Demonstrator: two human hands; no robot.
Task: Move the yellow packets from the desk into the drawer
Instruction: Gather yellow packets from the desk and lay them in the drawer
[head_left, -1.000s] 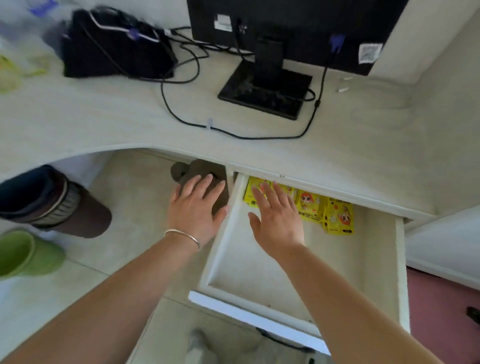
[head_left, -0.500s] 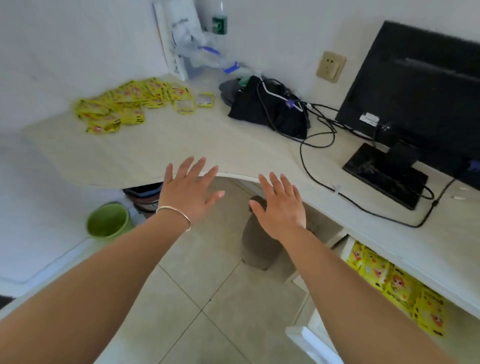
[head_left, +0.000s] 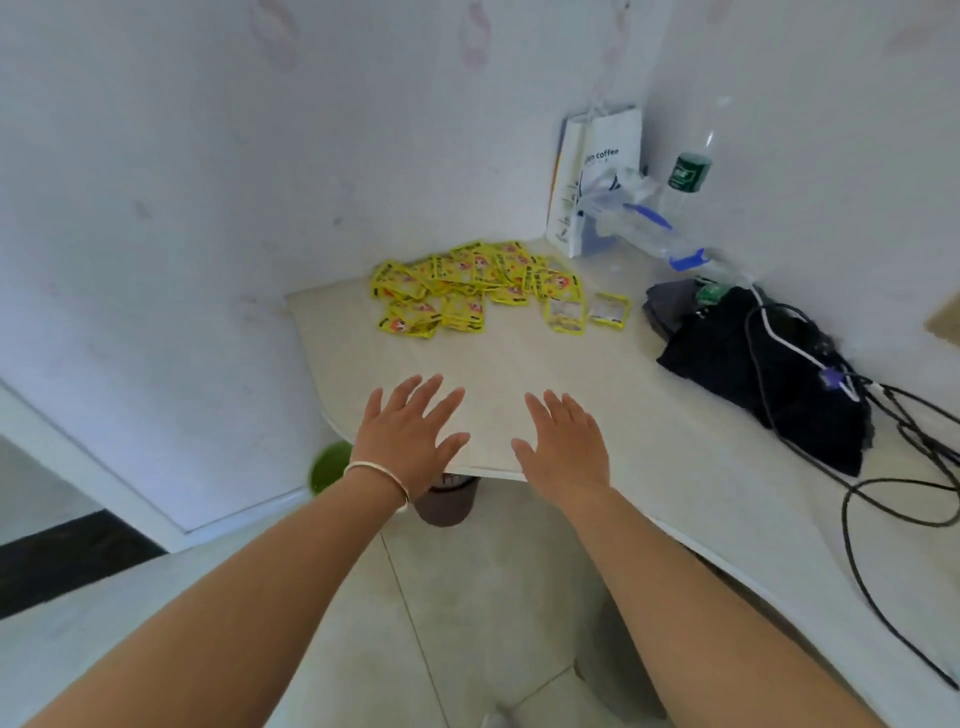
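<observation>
Yellow packets (head_left: 457, 288) heaped near paper bag (head_left: 597, 171) — left hand (head_left: 410, 441) splayed; right hand (head_left: 566, 452) splayed.

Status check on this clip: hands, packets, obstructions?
Both open: left hand, right hand, empty, above the desk edge. Pile of yellow packets near far corner, untouched. Nothing between hands and pile.

Packets (head_left: 467, 288) lie heaped on the desk (head_left: 519, 364) towards its far corner. Left hand (head_left: 408, 436) and right hand (head_left: 563, 449) hover side by side over the near edge. Paper bag (head_left: 597, 176) stands behind the heap, to its right.
</observation>
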